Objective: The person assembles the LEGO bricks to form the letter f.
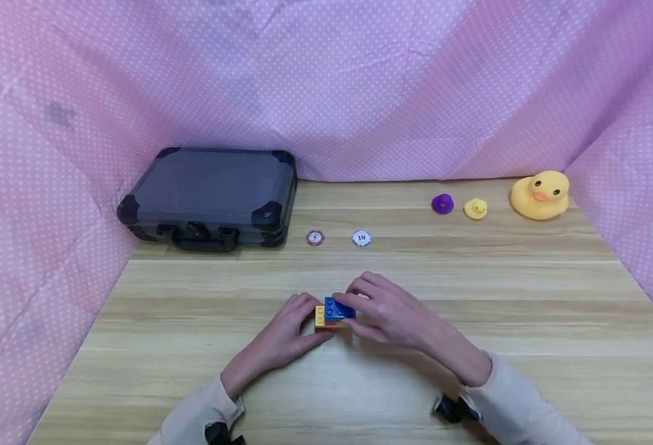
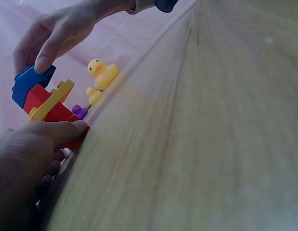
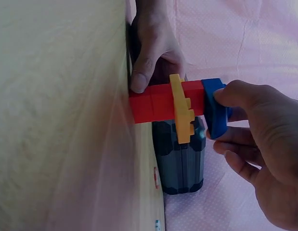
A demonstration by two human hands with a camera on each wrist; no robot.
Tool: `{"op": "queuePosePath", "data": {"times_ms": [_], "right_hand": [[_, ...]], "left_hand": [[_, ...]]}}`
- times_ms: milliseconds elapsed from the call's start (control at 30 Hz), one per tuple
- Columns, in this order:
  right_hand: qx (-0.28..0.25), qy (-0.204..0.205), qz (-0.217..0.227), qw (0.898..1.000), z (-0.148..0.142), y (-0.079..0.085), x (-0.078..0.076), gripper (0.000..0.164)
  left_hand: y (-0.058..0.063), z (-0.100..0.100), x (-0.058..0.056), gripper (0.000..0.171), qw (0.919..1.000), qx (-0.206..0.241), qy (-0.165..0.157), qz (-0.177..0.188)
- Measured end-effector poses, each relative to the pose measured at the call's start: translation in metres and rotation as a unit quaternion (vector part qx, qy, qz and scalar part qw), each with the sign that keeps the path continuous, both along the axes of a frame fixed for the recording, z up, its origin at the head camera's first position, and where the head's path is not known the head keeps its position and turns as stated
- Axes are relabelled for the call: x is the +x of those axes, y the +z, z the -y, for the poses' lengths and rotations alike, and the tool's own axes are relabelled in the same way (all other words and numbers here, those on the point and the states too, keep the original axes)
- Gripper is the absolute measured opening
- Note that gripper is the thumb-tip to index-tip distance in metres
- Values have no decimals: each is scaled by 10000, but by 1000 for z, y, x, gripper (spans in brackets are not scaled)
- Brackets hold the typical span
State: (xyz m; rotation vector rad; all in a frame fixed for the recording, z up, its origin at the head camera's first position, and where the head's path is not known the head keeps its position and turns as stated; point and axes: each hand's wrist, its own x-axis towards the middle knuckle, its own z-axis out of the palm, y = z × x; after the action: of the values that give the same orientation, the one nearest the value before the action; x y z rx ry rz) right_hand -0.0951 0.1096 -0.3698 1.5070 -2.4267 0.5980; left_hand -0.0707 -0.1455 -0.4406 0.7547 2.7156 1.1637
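A small stack of toy building bricks stands on the table between both hands. Its lower part is made of red bricks (image 3: 152, 104), with a flat yellow brick (image 3: 181, 113) across them and another red brick (image 3: 192, 94) above. On top sits a blue brick (image 1: 340, 309) with a slanted side. My left hand (image 1: 287, 330) grips the red base low down, its thumb (image 2: 67, 129) along the near side. With thumb and fingers my right hand (image 1: 390, 312) pinches the blue brick at the top. Its fingertips on the far side are partly hidden in the head view.
A dark grey case (image 1: 209, 191) lies at the back left. Two poker chips, one red (image 1: 315, 238) and one blue-white (image 1: 362, 238), lie beyond the bricks. At the back right stand a purple duck (image 1: 442, 204), a small yellow duck (image 1: 475, 209) and a large yellow duck (image 1: 540, 196).
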Motion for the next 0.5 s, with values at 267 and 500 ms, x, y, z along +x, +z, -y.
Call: {"op": "queuePosePath", "data": {"times_ms": [267,500], "right_hand": [[414,61,-95,9991,2,11,-1,40],[579,-12,44,9983,1,13,1,40]], "left_hand": [[0,-1,0,33,10000,63,-29,-16],[-1,0,0,32,9999,103,-45,-102]]}}
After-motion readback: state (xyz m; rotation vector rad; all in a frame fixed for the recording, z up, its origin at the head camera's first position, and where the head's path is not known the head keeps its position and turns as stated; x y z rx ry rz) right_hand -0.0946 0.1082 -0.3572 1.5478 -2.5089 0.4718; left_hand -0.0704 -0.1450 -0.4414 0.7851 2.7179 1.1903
